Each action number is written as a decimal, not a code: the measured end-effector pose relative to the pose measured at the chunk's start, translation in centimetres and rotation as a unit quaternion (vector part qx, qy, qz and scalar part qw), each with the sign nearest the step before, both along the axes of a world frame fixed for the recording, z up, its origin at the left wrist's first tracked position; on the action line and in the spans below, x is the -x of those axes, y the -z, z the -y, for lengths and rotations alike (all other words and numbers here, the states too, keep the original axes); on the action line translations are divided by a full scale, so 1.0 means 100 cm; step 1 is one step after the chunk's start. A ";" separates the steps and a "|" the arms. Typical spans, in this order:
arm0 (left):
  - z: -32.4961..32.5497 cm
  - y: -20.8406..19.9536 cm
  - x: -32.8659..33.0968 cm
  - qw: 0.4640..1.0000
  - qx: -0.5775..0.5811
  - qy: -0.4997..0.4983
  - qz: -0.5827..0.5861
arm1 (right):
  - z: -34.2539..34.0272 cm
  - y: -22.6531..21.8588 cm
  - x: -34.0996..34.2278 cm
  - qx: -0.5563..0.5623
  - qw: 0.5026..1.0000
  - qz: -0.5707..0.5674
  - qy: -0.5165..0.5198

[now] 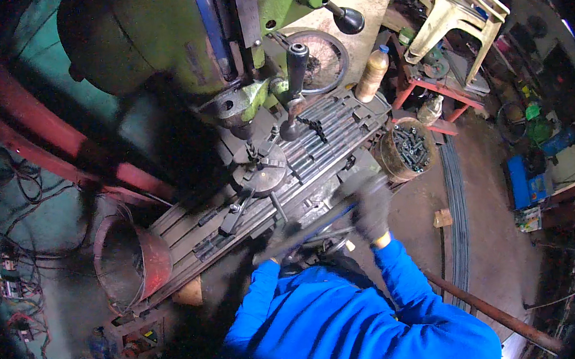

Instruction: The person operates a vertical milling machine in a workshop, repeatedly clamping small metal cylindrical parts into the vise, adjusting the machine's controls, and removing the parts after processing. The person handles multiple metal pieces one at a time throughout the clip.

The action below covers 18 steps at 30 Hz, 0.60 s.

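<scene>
Right hand (373,213), left hand (279,239) by blurred bar (308,233); cannot tell grasp. Loose hold could drop bar; rightward swing could knock bucket (388,160).

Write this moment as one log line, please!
left hand: shadowed, grip unclear; right hand: gloved, blurred, grip unclear; long bar: between hands; slotted table: beyond hands; bucket: holds metal pieces

Slotted metal bed (177,223), round chuck (264,179) midway, capped bottle (372,74) at right end, dark clump (317,131), possibly shavings
</scene>
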State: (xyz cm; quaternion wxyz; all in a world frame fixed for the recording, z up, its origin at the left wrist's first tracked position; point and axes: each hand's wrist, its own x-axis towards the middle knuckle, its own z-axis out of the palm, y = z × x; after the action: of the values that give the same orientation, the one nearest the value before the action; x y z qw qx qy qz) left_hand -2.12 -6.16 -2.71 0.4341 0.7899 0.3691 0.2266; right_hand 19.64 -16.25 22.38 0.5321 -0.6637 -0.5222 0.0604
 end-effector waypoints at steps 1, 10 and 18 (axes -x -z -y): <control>-0.003 0.005 -0.001 1.000 -0.022 -0.003 0.011 | 0.005 0.021 -0.021 -0.031 0.988 -0.115 0.099; -0.024 -0.088 -0.027 0.964 0.157 -0.041 -0.210 | 0.044 0.298 -0.153 0.171 0.781 -0.463 0.383; -0.052 -0.035 -0.008 0.960 -0.093 0.251 -0.076 | -0.009 0.436 -0.096 0.343 0.865 -0.168 0.327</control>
State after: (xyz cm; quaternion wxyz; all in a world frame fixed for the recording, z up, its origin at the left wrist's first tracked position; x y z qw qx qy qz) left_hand -1.35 -0.96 0.80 0.3722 0.9091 0.1679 0.0829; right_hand 29.25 -15.39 -21.19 0.3401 -0.9166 -0.1246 0.1691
